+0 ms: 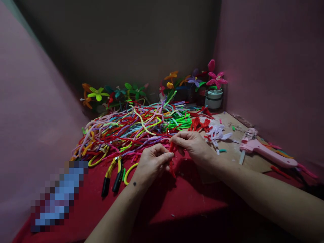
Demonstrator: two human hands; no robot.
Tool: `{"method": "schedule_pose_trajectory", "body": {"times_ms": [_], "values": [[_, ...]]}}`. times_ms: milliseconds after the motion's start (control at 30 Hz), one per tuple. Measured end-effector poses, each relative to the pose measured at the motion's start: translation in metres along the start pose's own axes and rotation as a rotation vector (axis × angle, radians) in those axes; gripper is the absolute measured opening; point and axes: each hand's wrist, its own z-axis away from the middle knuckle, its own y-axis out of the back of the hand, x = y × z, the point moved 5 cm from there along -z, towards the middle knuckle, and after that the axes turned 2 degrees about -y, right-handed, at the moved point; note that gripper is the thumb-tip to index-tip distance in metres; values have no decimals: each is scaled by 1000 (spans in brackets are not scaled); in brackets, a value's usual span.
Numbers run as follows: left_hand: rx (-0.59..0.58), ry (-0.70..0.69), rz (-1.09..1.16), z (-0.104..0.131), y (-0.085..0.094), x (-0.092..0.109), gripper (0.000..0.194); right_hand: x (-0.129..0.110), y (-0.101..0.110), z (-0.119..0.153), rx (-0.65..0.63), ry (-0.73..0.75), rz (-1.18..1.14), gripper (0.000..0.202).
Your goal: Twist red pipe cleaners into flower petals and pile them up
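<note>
A short red pipe cleaner [172,168] is pinched between both hands above the red tablecloth. My left hand [155,158] grips it with thumb and forefinger, its lower end hanging below. My right hand [191,145] closes on the upper part, fingertips nearly touching the left hand's. Just beyond the hands spreads a large tangled heap of coloured pipe cleaners [121,128]. Right of it lie red petal pieces [201,125] and white-lilac ones [219,133]. The exact shape of the held piece is partly hidden by my fingers.
Pliers with black-and-yellow handles [113,175] and yellow-handled scissors [97,158] lie left. At right, a pink glue gun [268,152] rests on a brown board [234,148]. Finished pipe-cleaner flowers [217,80] stand along the back wall, near a lidded jar [214,99].
</note>
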Motion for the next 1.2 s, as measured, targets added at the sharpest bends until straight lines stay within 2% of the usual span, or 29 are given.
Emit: {"method": "schedule_pose_trajectory", "body": {"times_ms": [200,467,667,833,933,1067,1133,1200], "values": [[-8,5,61,-2,2,-3,21,5,6,-2,101,-1,-16,24],[11,-8,8,-2,4,-3,19,7,4,-2,67,-27,24,23],[-112,-38,-76,-1,-4,2,22,4,0,0,27,-45,-21,22],[-65,-21,-92,0,-2,1,19,11,2,-2,37,-103,-101,24],[-55,-45,-88,0,-2,2,19,8,5,-2,100,-49,-16,26],[-128,-48,-50,-1,-7,3,20,-2,8,2,224,136,166,21],[-137,-50,-41,-2,-9,4,20,2,7,2,225,116,101,23],[-115,-74,-58,-2,-9,4,20,12,6,0,188,23,-61,26]]}}
